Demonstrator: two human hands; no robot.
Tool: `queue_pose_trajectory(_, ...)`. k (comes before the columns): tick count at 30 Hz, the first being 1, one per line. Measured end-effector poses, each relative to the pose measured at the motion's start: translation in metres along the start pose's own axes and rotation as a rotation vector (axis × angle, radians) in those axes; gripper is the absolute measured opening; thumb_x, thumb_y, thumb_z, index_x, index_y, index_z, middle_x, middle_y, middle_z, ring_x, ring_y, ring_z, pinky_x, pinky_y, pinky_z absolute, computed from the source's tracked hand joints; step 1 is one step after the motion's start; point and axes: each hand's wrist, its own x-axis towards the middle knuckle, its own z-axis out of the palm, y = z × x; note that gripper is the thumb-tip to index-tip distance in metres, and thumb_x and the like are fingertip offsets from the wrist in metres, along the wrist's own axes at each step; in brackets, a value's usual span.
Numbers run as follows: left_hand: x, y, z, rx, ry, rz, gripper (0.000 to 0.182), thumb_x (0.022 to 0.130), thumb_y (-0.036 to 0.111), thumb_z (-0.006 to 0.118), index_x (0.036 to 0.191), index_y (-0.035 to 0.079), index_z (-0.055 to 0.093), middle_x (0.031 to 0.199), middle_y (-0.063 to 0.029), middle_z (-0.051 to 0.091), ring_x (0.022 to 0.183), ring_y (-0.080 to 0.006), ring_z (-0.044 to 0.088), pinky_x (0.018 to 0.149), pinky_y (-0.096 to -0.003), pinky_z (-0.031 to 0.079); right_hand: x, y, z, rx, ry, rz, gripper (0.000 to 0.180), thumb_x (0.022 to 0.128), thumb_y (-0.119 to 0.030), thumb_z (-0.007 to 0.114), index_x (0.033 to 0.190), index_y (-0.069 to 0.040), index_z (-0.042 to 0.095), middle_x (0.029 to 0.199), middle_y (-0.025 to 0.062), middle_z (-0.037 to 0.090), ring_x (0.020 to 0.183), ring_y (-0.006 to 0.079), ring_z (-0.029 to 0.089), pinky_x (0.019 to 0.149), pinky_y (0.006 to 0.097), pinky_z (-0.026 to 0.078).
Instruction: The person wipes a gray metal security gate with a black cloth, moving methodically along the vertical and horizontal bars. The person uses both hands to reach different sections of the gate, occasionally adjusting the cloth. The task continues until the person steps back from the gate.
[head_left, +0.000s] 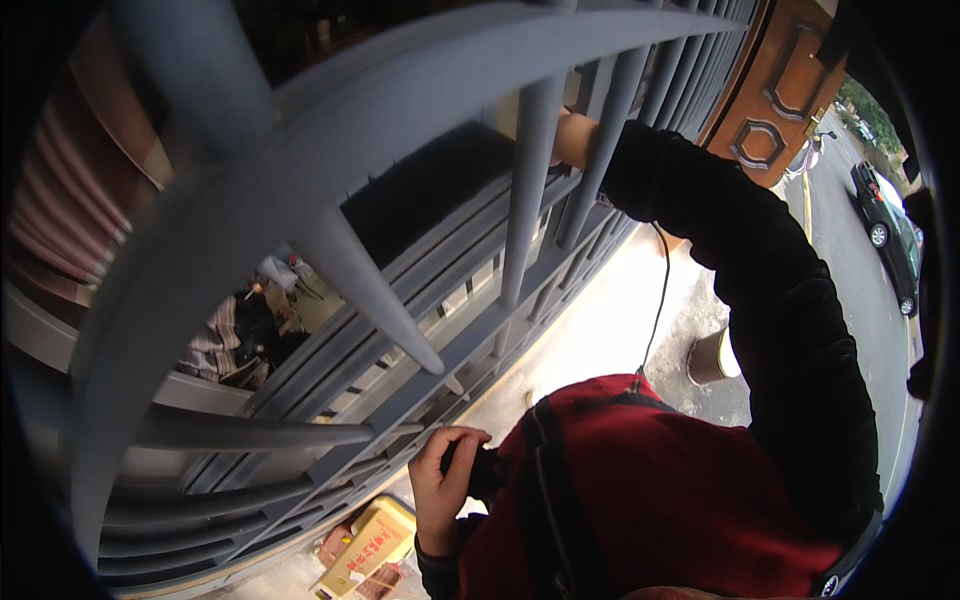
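My right arm, in a black sleeve, reaches between the grey metal bars (529, 195) of a window grille. Just behind one bar is my right hand (574, 140); its fingers are hidden, so its grip does not show. A dark flat surface (442, 180) lies inside, left of that hand, above the grey window track (450, 232). Lower down, outside the grille and close to my red and black jacket (675, 480), my left hand (442, 476) curls round a black object (482, 472), partly hidden by the fingers.
Inside the window hang pinkish curtains (82, 172) near piled cloth and bags (259, 319). A thin black cable (664, 292) dangles beside my sleeve. Outside are a yellow floor sign with red writing (375, 544), a brown cylindrical container (709, 358), a wooden door (772, 97) and a dark car (889, 232).
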Motion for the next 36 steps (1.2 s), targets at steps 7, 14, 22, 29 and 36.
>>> queue_pose_trajectory(7,-0.01,-0.001,-0.002,-0.023,0.024,0.013,0.01,0.1,0.006,0.062,0.1,0.0,0.07,0.092,-0.0056,0.074,0.079,-0.0088,0.065,0.073,-0.0233,0.05,-0.036,-0.014,-0.021,0.22,-0.136,0.054,0.038,0.101,-0.039,0.057,0.12,-0.01,0.073,0.125,0.0108,0.068,0.122,0.0269,0.061,0.105,0.0428,0.047)
queue_pose_trajectory(14,-0.019,0.0,0.0,0.047,0.058,0.082,0.01,0.1,0.006,0.063,0.1,0.0,0.07,0.092,-0.0068,0.075,0.082,-0.0129,0.068,0.077,-0.0255,0.052,-0.066,-0.027,-0.039,0.253,0.122,0.056,0.014,0.085,-0.011,0.071,0.095,-0.005,0.079,0.101,0.0145,0.075,0.099,0.0293,0.073,0.086,0.0372,0.06)
queue_pose_trajectory(22,-0.032,0.0,0.007,-0.039,0.056,-0.06,0.009,0.1,0.007,0.064,0.103,0.0,0.07,0.093,-0.006,0.074,0.084,-0.0104,0.067,0.078,-0.0237,0.052,-0.062,-0.049,-0.05,0.684,0.362,-0.374,0.019,0.084,-0.017,0.074,0.101,-0.009,0.075,0.1,0.0129,0.072,0.092,0.0338,0.071,0.084,0.0451,0.058)
queue_pose_trajectory(29,-0.036,0.0,0.01,0.124,0.074,0.12,0.011,0.102,0.008,0.061,0.103,0.0,0.068,0.095,-0.0052,0.073,0.088,-0.0109,0.067,0.081,-0.0254,0.052,-0.048,-0.056,-0.051,1.258,0.079,-0.354,0.028,0.091,-0.026,0.075,0.11,-0.005,0.073,0.103,0.0092,0.072,0.098,0.0231,0.069,0.091,0.0337,0.053)
queue_pose_trajectory(36,-0.049,0.001,-0.003,0.111,0.18,0.131,0.009,0.1,0.01,0.065,0.102,0.001,0.069,0.093,-0.006,0.074,0.087,-0.0138,0.07,0.08,-0.0261,0.053,-0.137,-0.034,-0.057,2.324,0.372,0.147,0.037,0.095,-0.023,0.071,0.122,0.002,0.067,0.107,0.0074,0.073,0.09,0.014,0.071,0.079,0.0249,0.057)
